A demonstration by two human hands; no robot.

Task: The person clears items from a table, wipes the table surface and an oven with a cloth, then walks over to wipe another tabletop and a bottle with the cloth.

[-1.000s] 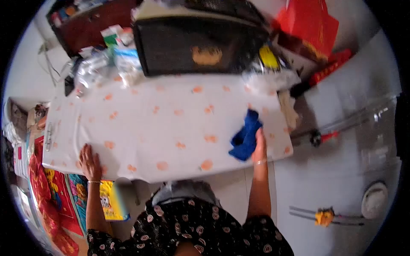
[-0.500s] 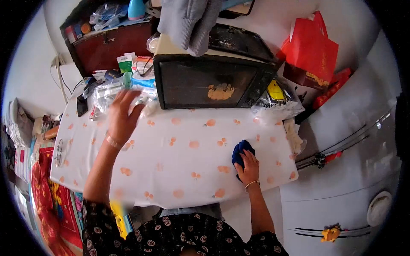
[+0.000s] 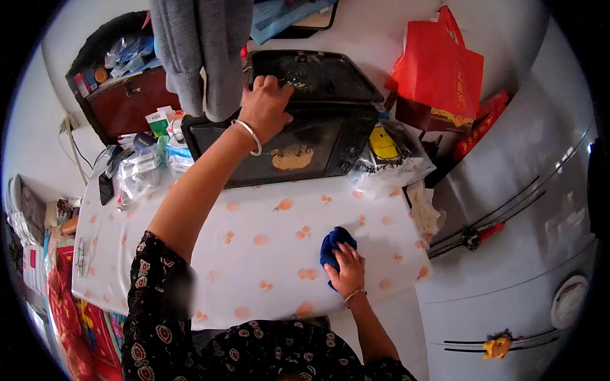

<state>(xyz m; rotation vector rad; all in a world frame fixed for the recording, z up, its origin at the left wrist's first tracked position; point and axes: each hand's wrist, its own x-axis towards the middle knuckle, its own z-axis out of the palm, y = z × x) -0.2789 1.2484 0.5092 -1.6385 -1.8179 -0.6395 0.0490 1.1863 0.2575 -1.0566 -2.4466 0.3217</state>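
Note:
My left hand point(image 3: 267, 108) reaches up to the top of a dark countertop oven point(image 3: 254, 152). Its fingers are curled over the near left part of a black baking tray point(image 3: 318, 73) lying there, and the fingertips are partly hidden. A grey knitted garment point(image 3: 203, 57) hangs just left of this hand. On the tablecloth point(image 3: 260, 216) with orange fruit prints, my right hand point(image 3: 347, 270) is closed over a bunched dark blue cloth point(image 3: 330, 247), pressing it to the table.
Left of the oven lie plastic bags point(image 3: 140, 168), a green-and-white box point(image 3: 157, 124) and a phone point(image 3: 106, 188). Eyeglasses point(image 3: 81, 257) rest at the left table edge. Right of the oven are a bag with a yellow smiley point(image 3: 383, 143), a red gift bag point(image 3: 445, 70) and a fridge point(image 3: 502, 267).
My left hand has moved from above the table's left side up to the tray on the oven. The right hand stays on the blue cloth. The whole view has shifted.

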